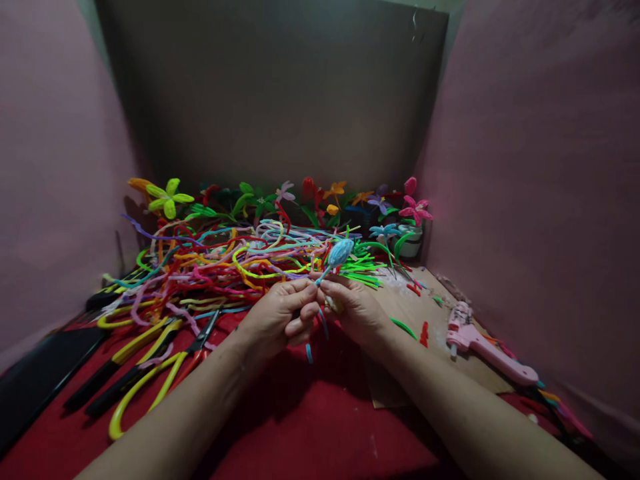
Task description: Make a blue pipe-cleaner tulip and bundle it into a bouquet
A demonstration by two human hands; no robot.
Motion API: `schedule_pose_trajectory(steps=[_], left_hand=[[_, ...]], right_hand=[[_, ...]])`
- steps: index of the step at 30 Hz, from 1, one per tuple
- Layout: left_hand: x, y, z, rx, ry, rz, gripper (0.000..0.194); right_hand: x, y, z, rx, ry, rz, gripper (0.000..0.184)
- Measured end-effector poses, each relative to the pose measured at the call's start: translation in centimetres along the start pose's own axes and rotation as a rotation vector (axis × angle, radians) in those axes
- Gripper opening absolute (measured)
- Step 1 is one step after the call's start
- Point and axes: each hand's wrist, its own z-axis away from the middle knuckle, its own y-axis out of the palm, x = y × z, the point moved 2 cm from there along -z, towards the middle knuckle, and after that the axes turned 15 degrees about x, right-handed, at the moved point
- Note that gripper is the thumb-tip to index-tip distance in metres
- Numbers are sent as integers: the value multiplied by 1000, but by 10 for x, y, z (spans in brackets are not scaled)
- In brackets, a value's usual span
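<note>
Between both hands a light blue pipe-cleaner flower bud (pixel 341 253) stands upright, slightly tilted to the right. My left hand (pixel 285 313) pinches its blue stem with thumb and index finger. My right hand (pixel 355 310) closes on the same stem from the other side, its fingertips touching the left ones. Blue pipe-cleaner ends hang below the hands, over the red cloth. Just behind the bud lies a bundle of green pipe cleaners (pixel 367 270). Part of the right hand's fingers is hidden behind the thumb.
A tangled heap of coloured pipe cleaners (pixel 215 257) spreads behind and left. Scissors (pixel 200 340) and yellow-and-black pliers (pixel 135 347) lie at left. A pink glue gun (pixel 493 350) rests right, on cardboard (pixel 400 300). Finished pipe-cleaner flowers (pixel 170 198) line the back.
</note>
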Motion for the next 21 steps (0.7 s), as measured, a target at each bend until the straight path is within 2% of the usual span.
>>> schedule_pose_trajectory(steps=[4,7,10,13,16,18,21], left_hand=[[2,-5,1,65,-39,33,18],[0,-2,0,43,-76,-113,22],[-2,0,-2,-153,-39,-528,23],[-1,0,-1,-389,120,-1088,14],[5,-3,2,-445,212,-1445,15],[6,-5,3,-444,203,-1452,17],[4,-5,2,-439,158,-1223,19]], right_hand=[[0,1,0,0,-16,-4,17],[0,-1,0,-71,-54,35,14],[0,-1,1,-148,-96,63,13],[1,1,2,-199,-109,67,13],[1,4,2,-220,-94,91,15],[1,4,2,-213,-95,108,17],[0,3,2,-167,-80,135,24]])
